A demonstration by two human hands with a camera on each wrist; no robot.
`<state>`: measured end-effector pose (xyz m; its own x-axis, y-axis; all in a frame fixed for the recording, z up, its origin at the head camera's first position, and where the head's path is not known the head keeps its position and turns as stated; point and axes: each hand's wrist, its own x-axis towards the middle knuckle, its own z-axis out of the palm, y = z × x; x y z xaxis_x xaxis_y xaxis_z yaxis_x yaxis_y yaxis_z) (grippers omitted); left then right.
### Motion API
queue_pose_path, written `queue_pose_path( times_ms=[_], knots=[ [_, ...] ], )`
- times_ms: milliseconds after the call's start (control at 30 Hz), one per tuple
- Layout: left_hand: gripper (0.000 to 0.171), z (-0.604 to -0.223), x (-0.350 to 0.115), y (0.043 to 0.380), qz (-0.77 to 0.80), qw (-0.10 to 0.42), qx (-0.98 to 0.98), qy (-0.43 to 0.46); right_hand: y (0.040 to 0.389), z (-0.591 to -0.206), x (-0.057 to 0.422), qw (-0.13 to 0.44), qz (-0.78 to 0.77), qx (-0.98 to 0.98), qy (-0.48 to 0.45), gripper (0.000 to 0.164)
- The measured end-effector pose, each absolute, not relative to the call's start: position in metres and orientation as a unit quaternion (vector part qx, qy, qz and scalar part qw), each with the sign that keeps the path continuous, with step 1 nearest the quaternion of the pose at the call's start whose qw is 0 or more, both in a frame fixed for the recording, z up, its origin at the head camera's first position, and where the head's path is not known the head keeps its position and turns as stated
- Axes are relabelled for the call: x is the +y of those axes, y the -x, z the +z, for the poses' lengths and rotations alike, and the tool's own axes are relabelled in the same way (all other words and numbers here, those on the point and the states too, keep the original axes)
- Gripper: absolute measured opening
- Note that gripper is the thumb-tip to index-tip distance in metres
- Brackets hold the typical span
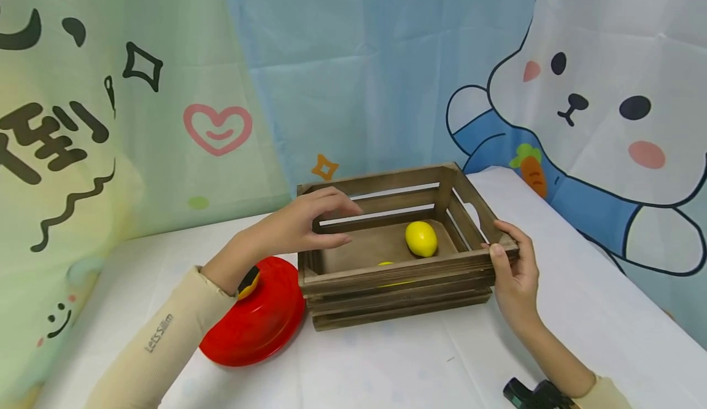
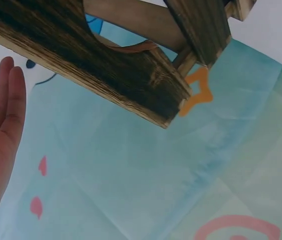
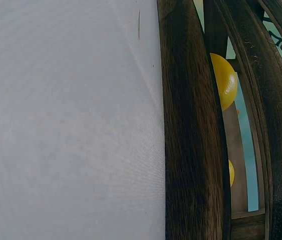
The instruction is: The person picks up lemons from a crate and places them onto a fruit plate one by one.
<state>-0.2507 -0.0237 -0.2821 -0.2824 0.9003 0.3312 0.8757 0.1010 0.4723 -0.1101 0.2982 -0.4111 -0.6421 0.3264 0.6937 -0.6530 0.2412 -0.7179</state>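
A brown slatted wooden crate (image 1: 397, 274) stands on the white cloth. My right hand (image 1: 518, 274) grips its front right corner, thumb on the front side and fingers over the right end. Inside lies a yellow lemon (image 1: 421, 239); a second lemon (image 1: 385, 264) is mostly hidden behind the front slats. Both show as yellow curves between the slats in the right wrist view. My left hand (image 1: 315, 218) hovers at the crate's left end, holding nothing, with thumb and fingers spread apart. In the left wrist view, the crate's end (image 2: 120, 65) with its cut-out handle is beside that hand.
Left of the crate, partly under my left forearm, is a round red lid-like dish (image 1: 265, 329) with a black and yellow piece (image 1: 248, 283) on it. A black object (image 1: 536, 393) shows by my right wrist. A printed cloth backdrop (image 1: 353, 77) hangs behind the crate.
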Motion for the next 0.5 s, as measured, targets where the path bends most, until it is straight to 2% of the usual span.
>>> queue_pose_path(
  times_ms=[500],
  knots=[
    [0.041, -0.262, -0.004, 0.258, 0.282, 0.040, 0.706, -0.648, 0.106, -0.409, 0.299, 0.401, 0.599, -0.683, -0.118, 0.042]
  ],
)
